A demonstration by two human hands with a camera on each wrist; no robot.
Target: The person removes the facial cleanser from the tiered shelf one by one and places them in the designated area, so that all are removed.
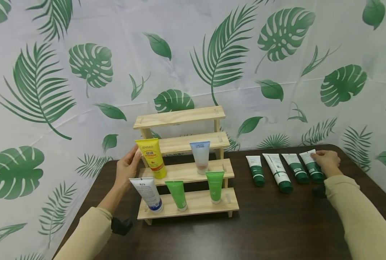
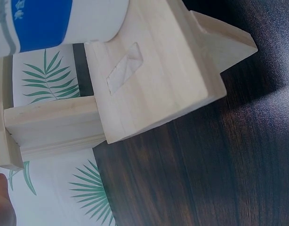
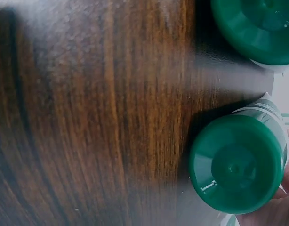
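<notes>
My left hand [image 1: 128, 164] is at the left edge of an upright yellow squeeze tube [image 1: 152, 159], thumb and fingers at its upper side, the fingers partly hidden behind it. The tube stands on the second step of a wooden tiered rack [image 1: 180, 173]. In the left wrist view, only fingertips [image 2: 1, 197] show, beside the rack's end. At the right, my right hand [image 1: 326, 160] grips the white end of a white-and-green tube [image 1: 314, 169], the rightmost in a row. Its green cap [image 3: 236, 165] faces the right wrist camera, with fingers at its side.
A white-and-blue tube [image 1: 149, 196] and two green tubes [image 1: 176, 195] stand on the lowest step. A pale blue tube [image 1: 201, 157] stands on the second. Several white-and-green tubes [image 1: 277, 171] lie on the dark table [image 1: 277, 224]. A leaf-print cloth [image 1: 180, 54] hangs behind.
</notes>
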